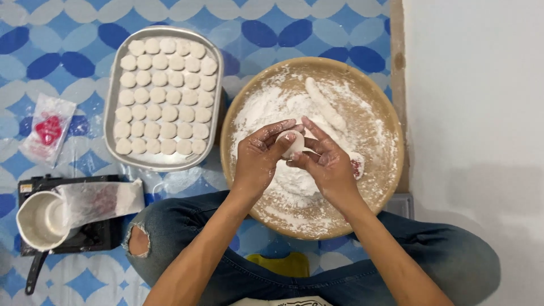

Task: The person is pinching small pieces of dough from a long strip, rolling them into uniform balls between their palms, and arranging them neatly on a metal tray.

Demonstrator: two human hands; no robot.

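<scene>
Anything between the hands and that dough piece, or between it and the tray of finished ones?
Nothing visible. Both the left hand and right hand already pinch the dough piece over the floured bowl. The metal tray lies just beside it, with only patterned mat between.

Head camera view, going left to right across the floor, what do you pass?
Small plastic packet → white pot on a black stove → metal tray of dough discs → left hand → dough piece → right hand over the floured wooden bowl.
</scene>
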